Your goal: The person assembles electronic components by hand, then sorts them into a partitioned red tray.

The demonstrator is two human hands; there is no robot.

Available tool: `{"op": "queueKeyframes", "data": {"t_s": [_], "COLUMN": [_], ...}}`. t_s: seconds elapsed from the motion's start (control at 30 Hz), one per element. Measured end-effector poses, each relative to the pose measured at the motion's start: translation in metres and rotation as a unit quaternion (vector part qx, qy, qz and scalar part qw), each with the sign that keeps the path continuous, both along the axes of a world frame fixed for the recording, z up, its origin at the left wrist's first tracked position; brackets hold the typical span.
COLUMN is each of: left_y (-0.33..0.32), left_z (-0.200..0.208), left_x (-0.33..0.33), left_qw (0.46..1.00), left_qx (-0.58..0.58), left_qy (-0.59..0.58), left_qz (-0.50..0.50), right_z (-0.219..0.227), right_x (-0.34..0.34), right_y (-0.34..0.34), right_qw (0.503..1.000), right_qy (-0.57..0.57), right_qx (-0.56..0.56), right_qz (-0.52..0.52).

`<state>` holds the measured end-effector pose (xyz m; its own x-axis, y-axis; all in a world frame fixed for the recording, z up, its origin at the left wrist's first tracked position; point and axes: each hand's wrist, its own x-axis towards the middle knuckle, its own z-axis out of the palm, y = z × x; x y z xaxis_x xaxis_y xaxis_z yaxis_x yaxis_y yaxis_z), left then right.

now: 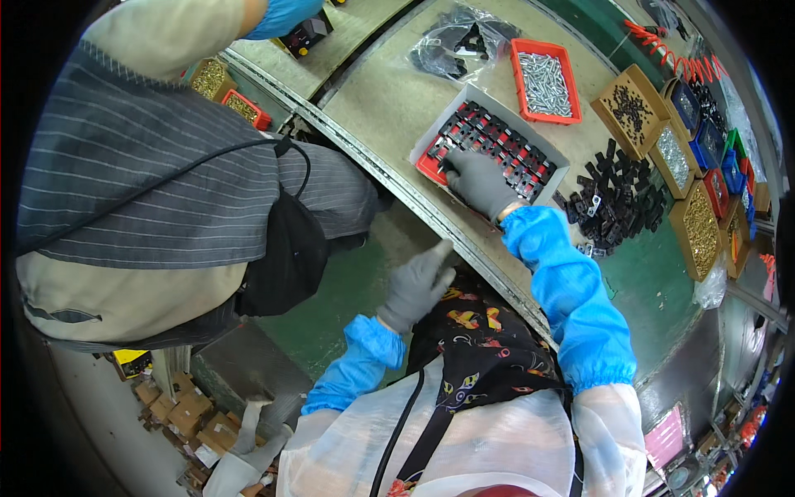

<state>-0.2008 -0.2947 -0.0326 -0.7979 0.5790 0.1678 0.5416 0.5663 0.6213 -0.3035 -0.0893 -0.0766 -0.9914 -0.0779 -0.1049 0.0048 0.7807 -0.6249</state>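
My right hand (480,182), in a grey glove, reaches over the near edge of a grey cardboard box (552,184). Rows of small black-and-red parts (505,145) with metal bits fill this box. The fingers are bent down at its near left corner, beside a red edge, and what is between them is hidden. My left hand (414,288), also grey-gloved, hangs in front of the bench edge with its index finger stretched out. Nothing shows in it. To the right of the box lies a loose pile of black plastic pieces (617,199).
A red tray (571,116) of metal pins and a clear plastic bag (435,54) with black pieces lie behind the box. Boxes of small fasteners (700,228) line the right side. A co-worker (149,166) stands close on my left at the adjoining bench.
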Motion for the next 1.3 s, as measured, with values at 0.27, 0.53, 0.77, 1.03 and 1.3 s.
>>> {"op": "queueKeyframes", "data": {"t_s": [0.27, 0.53, 0.77, 1.03, 1.3], "left_y": [-0.003, -0.020, -0.010, 0.026, 0.074], "left_z": [-0.006, -0.011, 0.003, 0.100, 0.318], "left_x": [0.018, 0.020, 0.018, -0.027, 0.004], "left_qw": [0.993, 0.988, 0.987, 0.994, 0.880], "left_qx": [0.044, 0.017, 0.044, -0.020, -0.242], "left_qy": [-0.113, -0.141, -0.150, -0.001, 0.339], "left_qz": [0.015, 0.067, 0.046, -0.111, -0.230], "right_z": [-0.009, -0.029, 0.041, 0.097, 0.033], "right_x": [-0.014, -0.010, 0.012, 0.163, 0.350], "right_y": [-0.013, -0.019, 0.021, 0.136, 0.130], "right_qw": [0.996, 0.991, 0.987, 0.900, 0.890], "right_qy": [-0.029, -0.012, 0.131, 0.121, -0.030], "right_qx": [0.023, 0.098, -0.055, -0.058, 0.079], "right_qz": [0.081, 0.086, -0.070, -0.415, -0.447]}}
